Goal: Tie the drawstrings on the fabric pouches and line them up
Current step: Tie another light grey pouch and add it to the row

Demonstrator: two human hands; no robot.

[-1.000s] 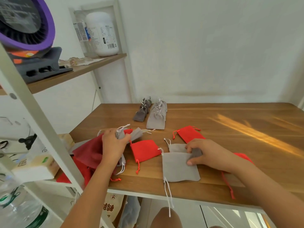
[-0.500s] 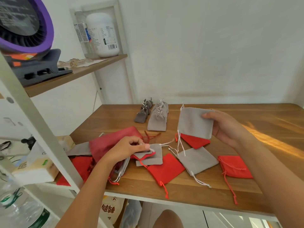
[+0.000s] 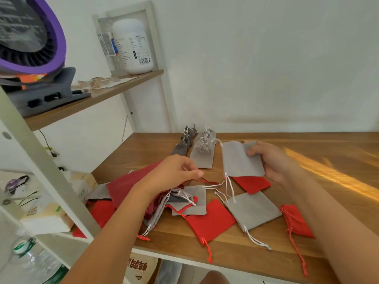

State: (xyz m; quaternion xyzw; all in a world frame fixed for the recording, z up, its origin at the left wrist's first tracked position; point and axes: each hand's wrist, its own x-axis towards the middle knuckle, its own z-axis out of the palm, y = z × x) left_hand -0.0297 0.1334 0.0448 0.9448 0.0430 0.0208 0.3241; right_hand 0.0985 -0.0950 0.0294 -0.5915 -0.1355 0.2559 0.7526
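A grey pouch [image 3: 240, 160] is pinched above the desk [image 3: 338, 152] by the right hand [image 3: 272, 160], while the grip of the left hand [image 3: 172, 175] cannot be told.

Bare tabletop [image 3: 338, 191] open at right, loose pouches [image 3: 211, 220] crowding front left, shelf post [image 3: 50, 171] blocking left edge

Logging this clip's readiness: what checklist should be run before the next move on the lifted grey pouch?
1. Grey pouch held by right hand: ok.
2. Its white drawstrings hang free below: ok.
3. Drawstrings tied: not ok.
4. Left hand free for the cords: cannot tell; may pinch a red cord.
5. Tied light grey row in view for lining up: ok.
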